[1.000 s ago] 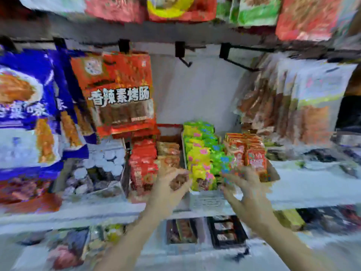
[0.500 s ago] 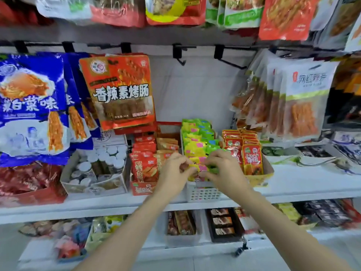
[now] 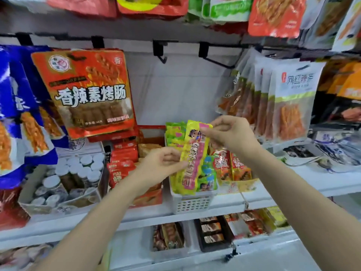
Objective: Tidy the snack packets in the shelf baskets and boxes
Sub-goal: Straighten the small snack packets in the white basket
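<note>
Partly hidden yellow packet (image 3: pixel 195 151), pinched between left hand (image 3: pixel 160 167) and right hand (image 3: pixel 230 133).

A snack strip (image 3: pixel 192 155) stands upright above the basket (image 3: pixel 192 203), between the left hand (image 3: pixel 159 167) and right hand (image 3: pixel 231 132).

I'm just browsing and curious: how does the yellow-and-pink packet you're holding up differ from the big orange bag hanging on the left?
The yellow-and-pink packet is narrow and long; the orange bag is wide and much bigger. The packet is pinched between the left hand and right hand, raised above the white basket and tilted; the bag hangs flat below the black hooks. The packet shows a cartoon figure; the bag shows brown sausages and large white characters. Both are sealed snack packs.
</note>
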